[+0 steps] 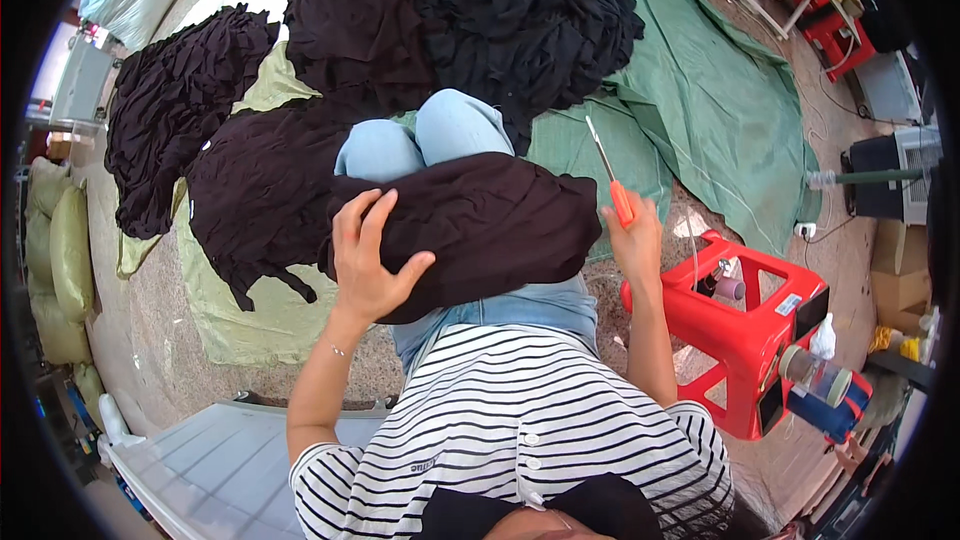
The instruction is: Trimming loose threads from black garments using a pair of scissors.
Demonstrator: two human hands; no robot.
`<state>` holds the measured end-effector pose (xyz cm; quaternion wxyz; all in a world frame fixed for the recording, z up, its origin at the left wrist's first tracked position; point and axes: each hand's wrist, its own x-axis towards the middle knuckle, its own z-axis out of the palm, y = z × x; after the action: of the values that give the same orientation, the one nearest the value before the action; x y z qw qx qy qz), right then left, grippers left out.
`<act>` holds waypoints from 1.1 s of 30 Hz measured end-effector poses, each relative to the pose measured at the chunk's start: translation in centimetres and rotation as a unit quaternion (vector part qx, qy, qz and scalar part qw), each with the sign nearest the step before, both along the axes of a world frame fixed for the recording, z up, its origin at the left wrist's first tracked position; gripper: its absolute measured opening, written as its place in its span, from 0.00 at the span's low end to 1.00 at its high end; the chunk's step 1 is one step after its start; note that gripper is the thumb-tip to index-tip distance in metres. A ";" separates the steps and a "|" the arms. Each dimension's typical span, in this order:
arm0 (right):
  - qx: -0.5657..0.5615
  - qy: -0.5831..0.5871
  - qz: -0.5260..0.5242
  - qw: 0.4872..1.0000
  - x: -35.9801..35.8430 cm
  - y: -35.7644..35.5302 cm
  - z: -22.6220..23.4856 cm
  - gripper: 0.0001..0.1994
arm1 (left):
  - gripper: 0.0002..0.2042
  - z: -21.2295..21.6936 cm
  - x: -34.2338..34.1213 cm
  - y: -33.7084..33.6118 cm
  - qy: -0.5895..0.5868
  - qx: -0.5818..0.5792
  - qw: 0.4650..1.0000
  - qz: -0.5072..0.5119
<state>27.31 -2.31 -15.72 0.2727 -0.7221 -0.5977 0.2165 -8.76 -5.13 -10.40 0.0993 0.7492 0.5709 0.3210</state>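
Across my lap lies a bundled dark brown garment (pixel 480 215), over the light blue jeans on my knees. My left hand (pixel 368 255) rests on its left part, thumb and fingers spread apart. Beyond the garment's right end, my right hand (pixel 637 240) is closed around the orange handle of a seam ripper (pixel 622 204). Its thin metal shaft points up and away, with a tip that looks forked. More dark brown cloth (pixel 265 185) spreads on the left, close against the bundle on my lap.
Heaps of dark brown cloth (pixel 185 105) and black cloth (pixel 520 15) lie ahead on green sheeting (pixel 715 80). A red plastic stool (pixel 735 315) stands close on my right, with a clear jar (pixel 815 375) near it. Stuffed yellow-green sacks (pixel 70 250) are at far left.
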 end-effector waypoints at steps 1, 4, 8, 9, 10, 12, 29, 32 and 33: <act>0.007 -0.013 -0.026 1.000 -0.2 0.3 -0.4 0.18 | 0.33 0.7 0.6 -0.9 0.029 0.041 0.999 -0.010; 0.020 -0.028 -0.037 0.999 -0.4 1.2 -0.7 0.17 | 0.25 -1.2 1.5 -4.2 0.084 -0.014 0.996 -0.028; -0.033 0.012 -0.023 0.999 0.0 2.1 -1.1 0.18 | 0.12 -2.8 1.7 -4.6 0.102 0.077 0.992 0.003; -0.032 0.012 -0.025 0.999 0.1 2.0 -1.2 0.18 | 0.10 -2.8 1.3 -3.8 -0.012 0.059 0.998 0.014; -0.043 0.040 -0.030 0.998 0.0 2.2 -1.5 0.19 | 0.08 -2.7 1.0 -3.1 -0.125 0.042 0.991 0.028; -0.057 0.067 -0.039 0.995 0.3 2.2 -1.5 0.19 | 0.02 2.6 -0.1 -1.6 -0.190 0.002 0.966 0.175; 0.062 0.148 0.130 0.978 -8.8 4.2 4.3 0.32 | 0.18 -6.2 -5.1 2.0 -0.250 -0.030 0.951 0.179; 0.028 0.129 0.146 0.980 -11.2 6.9 4.2 0.33 | 0.21 -6.3 -5.3 1.4 -0.162 -0.005 0.975 0.155; 0.042 0.161 0.182 0.969 -11.7 7.4 3.7 0.31 | 0.21 -6.2 -5.2 1.0 -0.162 -0.003 0.974 0.156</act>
<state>15.62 5.13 -12.01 0.3512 -0.5452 -0.6756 0.3505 -13.93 -4.16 -16.62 0.1414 0.5888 0.6577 0.4481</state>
